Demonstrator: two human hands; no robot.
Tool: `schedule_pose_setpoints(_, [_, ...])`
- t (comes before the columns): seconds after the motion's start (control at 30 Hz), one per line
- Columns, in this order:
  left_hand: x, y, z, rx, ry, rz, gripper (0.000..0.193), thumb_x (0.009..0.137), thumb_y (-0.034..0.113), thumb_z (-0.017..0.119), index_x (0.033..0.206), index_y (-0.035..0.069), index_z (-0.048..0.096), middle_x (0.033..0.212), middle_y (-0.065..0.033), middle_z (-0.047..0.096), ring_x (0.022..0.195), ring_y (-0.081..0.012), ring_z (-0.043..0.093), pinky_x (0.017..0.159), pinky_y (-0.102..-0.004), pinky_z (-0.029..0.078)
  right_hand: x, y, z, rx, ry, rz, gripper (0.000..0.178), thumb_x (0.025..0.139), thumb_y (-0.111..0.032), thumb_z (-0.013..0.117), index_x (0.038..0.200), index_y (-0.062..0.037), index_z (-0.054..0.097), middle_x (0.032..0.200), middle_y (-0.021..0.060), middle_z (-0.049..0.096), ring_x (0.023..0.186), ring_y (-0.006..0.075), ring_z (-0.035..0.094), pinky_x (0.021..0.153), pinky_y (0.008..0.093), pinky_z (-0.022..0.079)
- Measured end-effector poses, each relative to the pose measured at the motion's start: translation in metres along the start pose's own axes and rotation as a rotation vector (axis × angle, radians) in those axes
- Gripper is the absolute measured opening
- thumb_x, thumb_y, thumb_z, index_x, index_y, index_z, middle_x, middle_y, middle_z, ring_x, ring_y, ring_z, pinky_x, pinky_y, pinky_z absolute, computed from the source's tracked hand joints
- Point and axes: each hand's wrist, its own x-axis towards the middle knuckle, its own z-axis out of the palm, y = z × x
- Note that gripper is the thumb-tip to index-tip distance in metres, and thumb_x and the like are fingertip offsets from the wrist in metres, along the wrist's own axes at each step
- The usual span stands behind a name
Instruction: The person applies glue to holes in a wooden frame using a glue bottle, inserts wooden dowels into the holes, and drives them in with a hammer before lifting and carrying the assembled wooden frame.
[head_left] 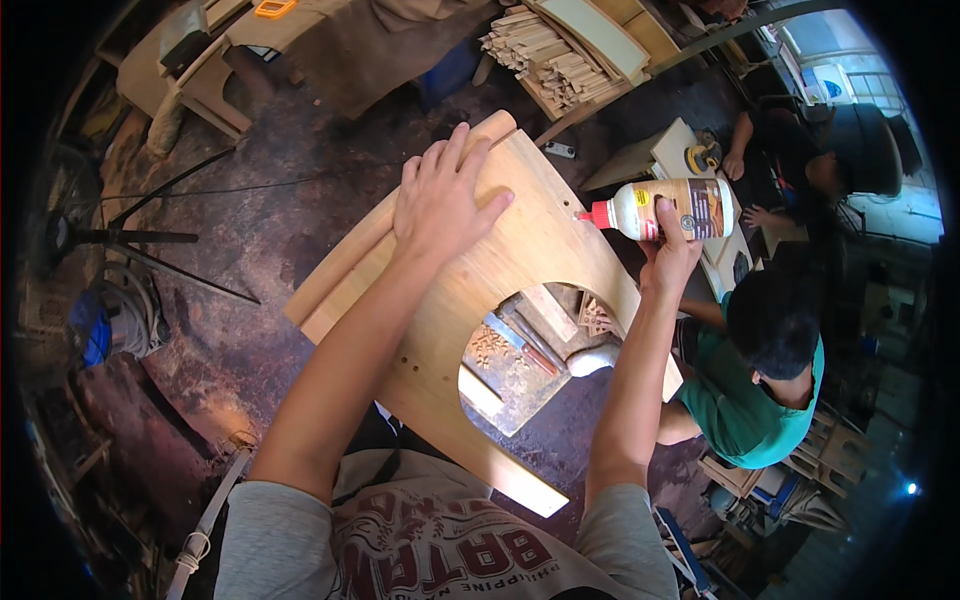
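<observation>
A wooden panel [420,330] with a large round cutout lies slantwise in front of me, a rounded rail along its far left edge. My left hand [445,205] rests spread on the panel near that rail, fingers apart and holding nothing. In my right hand [672,258] is a white glue bottle [625,212] with a red nozzle, tipped sideways. Its nozzle points at small holes near the panel's right edge; whether the tip touches the wood I cannot tell. More small holes show in the panel's lower left part.
Through the cutout a low bench [525,395] shows, with a wooden-handled knife [525,345] and small dowels [490,348]. A person in green [765,385] sits close at right; another person [790,160] works behind, beside a yellow sander [703,158]. Wood strips [550,60] are stacked beyond.
</observation>
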Motion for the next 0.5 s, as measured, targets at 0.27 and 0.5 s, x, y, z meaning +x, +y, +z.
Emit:
schedule_pose_setpoints(0.27, [0.000, 0.004, -0.001, -0.009, -0.020, -0.020, 0.071, 0.088, 0.049, 0.070, 0.146, 0.013, 0.052, 0.158, -0.0141, 0.043, 0.138, -0.0312, 0.046, 0.115, -0.0451, 0.032, 0.013, 0.009, 0.000, 0.017, 0.029, -0.133, 0.039, 0.084, -0.008, 0.082, 0.118, -0.0030, 0.064, 0.100, 0.0062, 0.072, 0.077, 0.0129, 0.072, 0.054, 0.0239, 0.059])
schedule_pose_setpoints(0.5, [-0.003, 0.005, -0.004, 0.004, -0.020, -0.013, 0.071, 0.088, 0.049, 0.070, 0.146, 0.013, 0.052, 0.158, -0.0145, 0.043, 0.139, -0.0318, 0.044, 0.115, -0.0460, 0.032, 0.009, -0.032, 0.020, -0.198, -0.151, -0.116, 0.056, 0.078, -0.012, 0.089, 0.122, 0.0037, 0.058, 0.109, 0.0121, 0.071, 0.090, 0.0177, 0.070, 0.084, 0.0310, 0.055])
